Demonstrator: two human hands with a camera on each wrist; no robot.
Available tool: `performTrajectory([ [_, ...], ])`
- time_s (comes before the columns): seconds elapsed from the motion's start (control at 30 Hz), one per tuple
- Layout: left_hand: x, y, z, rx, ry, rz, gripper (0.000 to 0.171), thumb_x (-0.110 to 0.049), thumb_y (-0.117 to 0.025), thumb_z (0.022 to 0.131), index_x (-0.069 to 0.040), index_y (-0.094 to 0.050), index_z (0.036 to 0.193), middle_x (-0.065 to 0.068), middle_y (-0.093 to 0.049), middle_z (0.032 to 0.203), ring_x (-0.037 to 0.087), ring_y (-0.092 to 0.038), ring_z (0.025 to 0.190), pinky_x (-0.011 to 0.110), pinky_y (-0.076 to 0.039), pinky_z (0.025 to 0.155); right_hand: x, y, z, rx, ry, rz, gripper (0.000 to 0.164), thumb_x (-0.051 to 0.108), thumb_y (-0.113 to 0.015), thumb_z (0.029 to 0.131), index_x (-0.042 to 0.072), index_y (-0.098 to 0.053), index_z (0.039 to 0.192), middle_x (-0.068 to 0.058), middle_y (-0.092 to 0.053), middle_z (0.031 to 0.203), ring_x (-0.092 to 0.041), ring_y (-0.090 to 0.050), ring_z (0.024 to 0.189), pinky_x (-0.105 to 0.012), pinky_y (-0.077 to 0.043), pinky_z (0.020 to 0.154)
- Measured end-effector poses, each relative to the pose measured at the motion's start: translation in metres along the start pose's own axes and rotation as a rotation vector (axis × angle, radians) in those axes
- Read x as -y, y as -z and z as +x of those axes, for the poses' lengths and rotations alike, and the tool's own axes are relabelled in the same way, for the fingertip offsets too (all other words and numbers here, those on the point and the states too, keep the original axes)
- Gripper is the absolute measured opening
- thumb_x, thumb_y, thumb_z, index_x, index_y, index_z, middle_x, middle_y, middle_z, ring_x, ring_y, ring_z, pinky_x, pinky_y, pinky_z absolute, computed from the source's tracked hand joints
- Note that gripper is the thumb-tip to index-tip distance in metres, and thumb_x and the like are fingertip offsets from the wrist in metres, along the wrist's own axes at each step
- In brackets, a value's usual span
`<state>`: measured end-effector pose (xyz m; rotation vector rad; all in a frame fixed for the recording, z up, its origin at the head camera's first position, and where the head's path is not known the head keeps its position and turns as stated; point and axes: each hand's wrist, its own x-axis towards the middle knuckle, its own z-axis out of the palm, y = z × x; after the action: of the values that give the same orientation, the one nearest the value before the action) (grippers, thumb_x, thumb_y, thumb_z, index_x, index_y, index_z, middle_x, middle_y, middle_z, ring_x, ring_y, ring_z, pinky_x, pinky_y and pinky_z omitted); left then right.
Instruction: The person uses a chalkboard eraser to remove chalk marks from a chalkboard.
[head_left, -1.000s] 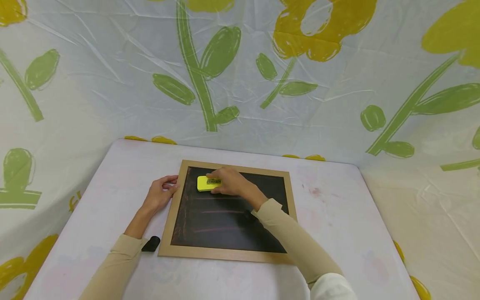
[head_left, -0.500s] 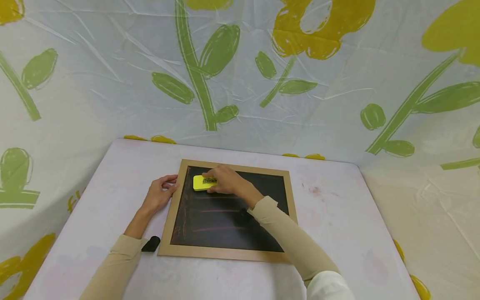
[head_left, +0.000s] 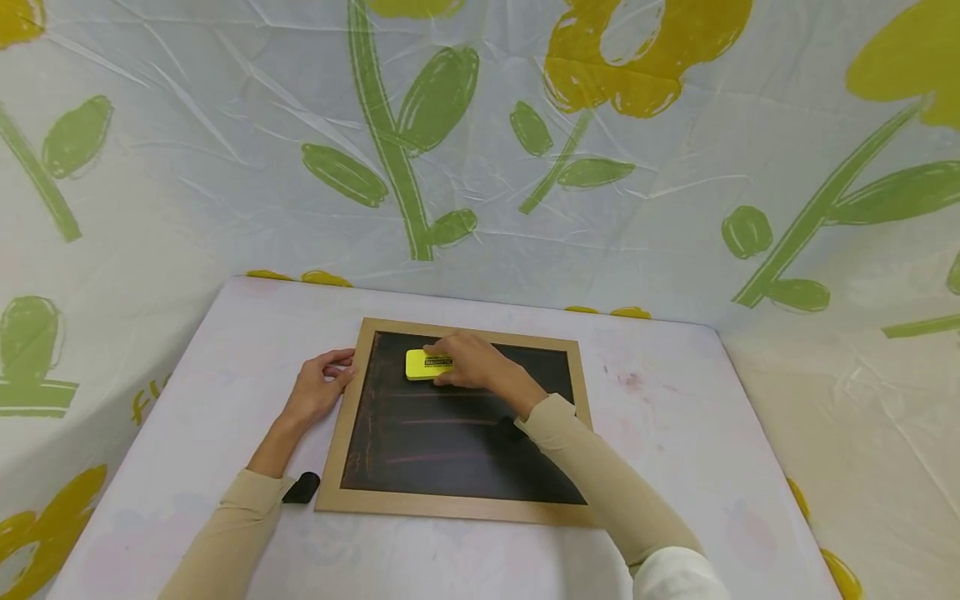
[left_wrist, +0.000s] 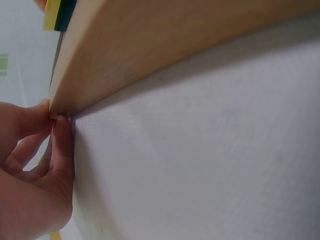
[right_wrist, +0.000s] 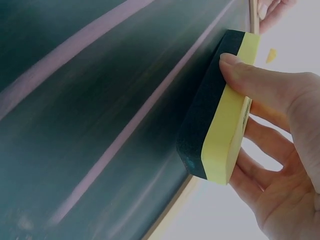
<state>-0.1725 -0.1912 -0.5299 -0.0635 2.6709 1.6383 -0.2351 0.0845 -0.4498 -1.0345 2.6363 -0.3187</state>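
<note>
A chalkboard [head_left: 465,477] with a wooden frame lies on the table, with several faint pink chalk lines across it. My right hand [head_left: 472,361] grips a yellow and black eraser [head_left: 417,365] over the board's upper left part. In the right wrist view, the thumb [right_wrist: 250,80] presses the eraser's dark felt side, and the other fingers are behind its yellow back. My left hand [head_left: 318,387] pinches the left edge of the wooden frame, thumb and finger meeting at it in the left wrist view. The right forearm hides part of the board's right side.
The white table [head_left: 675,467] extends on both sides of the board. Flower-printed cloth [head_left: 480,167] hangs at the back and sides. A small black object [head_left: 302,488] sits by the left cuff, and a dark round one [head_left: 510,429] by the right cuff.
My right hand has slid the eraser slightly left, then back to the right along the top of the board. My left hand has stayed at the frame.
</note>
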Motion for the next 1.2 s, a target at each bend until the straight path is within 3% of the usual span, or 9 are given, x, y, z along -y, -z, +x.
performTrajectory([
  [0.43,0.001,0.001,0.000,-0.004,0.001,-0.002,0.037,-0.005,-0.063,0.101,0.008,-0.059,0.136,0.026,-0.065,0.121,0.026,-0.062,0.091,0.018,-0.048,0.064,-0.027,0.003,-0.024,-0.028,-0.020,-0.002,0.059,0.022,-0.083,0.089,0.005,-0.062,0.141,-0.012,-0.065,0.137,-0.028,-0.061,0.126,-0.044,-0.044,0.109],
  [0.77,-0.002,0.002,-0.001,0.008,0.003,-0.013,0.038,-0.005,-0.063,0.101,0.009,-0.059,0.137,0.027,-0.064,0.121,0.029,-0.063,0.094,0.017,-0.049,0.065,-0.045,0.006,-0.043,-0.032,-0.088,0.024,0.060,0.022,-0.083,0.089,0.004,-0.061,0.142,-0.014,-0.063,0.140,-0.031,-0.057,0.131,-0.047,-0.043,0.110],
  [0.97,-0.002,0.002,-0.001,0.015,0.008,-0.016,0.038,-0.006,-0.063,0.102,0.008,-0.058,0.138,0.026,-0.064,0.122,0.025,-0.062,0.092,0.018,-0.050,0.065,-0.053,0.010,-0.059,-0.050,-0.119,0.025,0.058,0.021,-0.083,0.089,0.003,-0.063,0.140,-0.015,-0.063,0.140,-0.033,-0.058,0.130,-0.049,-0.044,0.109],
  [1.2,-0.001,0.001,0.000,0.016,0.012,-0.014,0.040,-0.008,-0.064,0.102,0.007,-0.058,0.138,0.026,-0.063,0.123,0.030,-0.062,0.096,0.018,-0.049,0.065,-0.066,0.011,-0.077,-0.082,-0.115,0.033,0.059,0.020,-0.084,0.088,0.000,-0.062,0.139,-0.017,-0.064,0.138,-0.034,-0.060,0.126,-0.048,-0.048,0.104],
])
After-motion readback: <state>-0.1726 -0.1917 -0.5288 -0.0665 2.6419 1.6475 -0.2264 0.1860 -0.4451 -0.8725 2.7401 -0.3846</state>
